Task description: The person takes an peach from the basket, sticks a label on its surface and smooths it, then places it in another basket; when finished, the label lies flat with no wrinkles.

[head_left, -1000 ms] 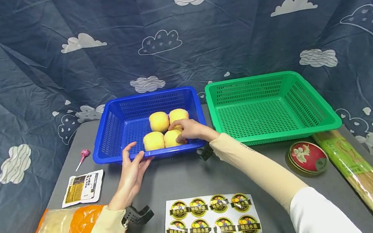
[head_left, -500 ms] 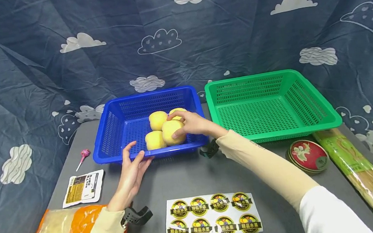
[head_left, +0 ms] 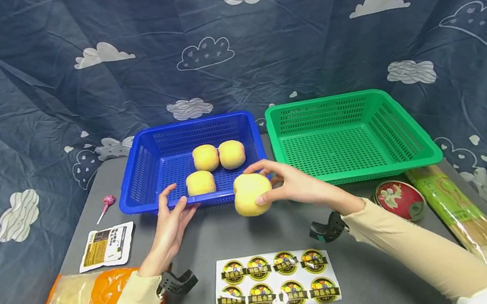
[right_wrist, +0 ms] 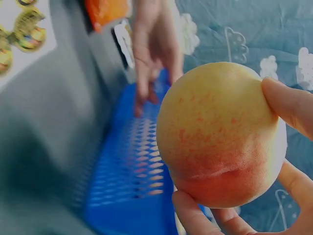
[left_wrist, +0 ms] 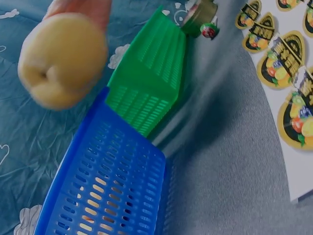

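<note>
A yellow peach (head_left: 252, 194) with a red blush is held by my right hand (head_left: 288, 182), thumb and fingertips around its side. It is above the front rim of the blue basket (head_left: 142, 208), near that basket's right corner. Close up in the right wrist view, the peach (right_wrist: 220, 134) shows its reddish seam. Three more peaches sit inside the blue basket: a back-left peach (head_left: 205, 157), a back-right peach (head_left: 232, 154) and a front peach (head_left: 200, 182). My left hand (head_left: 171, 231) holds the blue basket's front rim, thumb on the inner side, fingers outside.
A green basket (head_left: 340, 179) stands right of the blue one. Nearer me lies a sticker sheet (head_left: 276, 282). A red round tin (head_left: 400, 200) and noodle pack (head_left: 468, 212) are at right. At left are a lollipop (head_left: 107, 202), white pouch (head_left: 107, 246) and orange bag (head_left: 107, 300).
My right hand has taken hold of the front-right peach, lifted it out of the blue basket and brought it toward me and rightward. My left hand has stayed at the rim.
</note>
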The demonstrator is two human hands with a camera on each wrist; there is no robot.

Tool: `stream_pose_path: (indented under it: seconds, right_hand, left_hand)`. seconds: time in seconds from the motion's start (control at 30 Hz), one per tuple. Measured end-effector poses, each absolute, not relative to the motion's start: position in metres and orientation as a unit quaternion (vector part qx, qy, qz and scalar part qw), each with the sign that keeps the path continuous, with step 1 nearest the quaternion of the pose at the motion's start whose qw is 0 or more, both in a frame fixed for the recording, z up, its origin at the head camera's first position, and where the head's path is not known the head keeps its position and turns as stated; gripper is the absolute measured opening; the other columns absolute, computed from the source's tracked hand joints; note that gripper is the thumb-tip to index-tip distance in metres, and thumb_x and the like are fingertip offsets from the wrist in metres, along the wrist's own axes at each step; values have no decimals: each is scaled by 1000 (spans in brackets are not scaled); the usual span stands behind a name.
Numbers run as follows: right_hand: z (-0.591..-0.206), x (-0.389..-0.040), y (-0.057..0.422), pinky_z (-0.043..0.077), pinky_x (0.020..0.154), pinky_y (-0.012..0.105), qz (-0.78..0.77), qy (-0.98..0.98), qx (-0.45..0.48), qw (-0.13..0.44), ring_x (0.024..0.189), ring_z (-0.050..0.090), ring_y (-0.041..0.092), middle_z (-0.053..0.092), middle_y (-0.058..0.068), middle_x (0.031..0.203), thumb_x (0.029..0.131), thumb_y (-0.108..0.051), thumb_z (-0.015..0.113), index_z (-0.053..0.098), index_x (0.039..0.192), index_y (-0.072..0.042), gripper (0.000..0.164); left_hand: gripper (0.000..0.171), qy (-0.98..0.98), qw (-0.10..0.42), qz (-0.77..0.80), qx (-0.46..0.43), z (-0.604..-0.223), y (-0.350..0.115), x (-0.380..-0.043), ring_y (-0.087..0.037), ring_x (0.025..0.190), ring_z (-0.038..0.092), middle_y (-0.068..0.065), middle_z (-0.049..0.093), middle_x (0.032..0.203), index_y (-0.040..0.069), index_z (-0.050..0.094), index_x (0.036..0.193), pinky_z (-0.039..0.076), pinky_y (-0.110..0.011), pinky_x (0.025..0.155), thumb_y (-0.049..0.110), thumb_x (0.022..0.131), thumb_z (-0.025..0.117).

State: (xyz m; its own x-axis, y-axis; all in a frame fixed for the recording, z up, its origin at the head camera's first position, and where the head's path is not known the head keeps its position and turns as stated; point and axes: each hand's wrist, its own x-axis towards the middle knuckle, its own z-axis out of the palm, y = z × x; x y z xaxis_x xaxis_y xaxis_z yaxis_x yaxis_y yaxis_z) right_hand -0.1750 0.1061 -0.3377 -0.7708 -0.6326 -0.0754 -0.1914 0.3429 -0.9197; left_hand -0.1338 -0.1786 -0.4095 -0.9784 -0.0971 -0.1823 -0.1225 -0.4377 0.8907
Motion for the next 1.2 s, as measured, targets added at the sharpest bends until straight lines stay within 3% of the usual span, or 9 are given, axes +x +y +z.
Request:
stream_pose_path:
  seconds: [0.23,0.6,1.0,1.2]
  right_hand:
    - [-369,-146,120,48,79,38,-526,775,-264,230,94,57,24,49,10,114,72,-18,76,51,122,-19,56]
    - [-421,-140,125,47,74,36,-496,814,-239,186,82,59,20,52,10,104,76,-26,73,51,123,-16,53]
    - [-434,-142,135,45,80,40,-515,789,-269,201,98,54,28,40,17,124,81,-19,68,37,133,-10,62]
    - [-423,-139,143,45,82,42,-533,786,-246,195,105,48,34,38,20,127,82,-17,66,37,134,-11,60]
  left_hand:
    - [47,566,12,820,-82,-412,-182,-132,-28,99,56,-23,25,126,12,17,137,40,-36,92,5,96,38]
    - [45,603,20,796,-36,-418,-186,-129,-42,111,44,-34,42,112,9,24,137,39,-35,92,12,96,41]
    - [39,614,25,789,10,-422,-190,-129,-36,109,48,-21,44,114,-7,34,129,37,-37,94,14,96,40]
    - [41,621,33,783,11,-421,-187,-129,-38,112,44,-20,42,119,-5,34,130,36,-38,95,16,96,41]
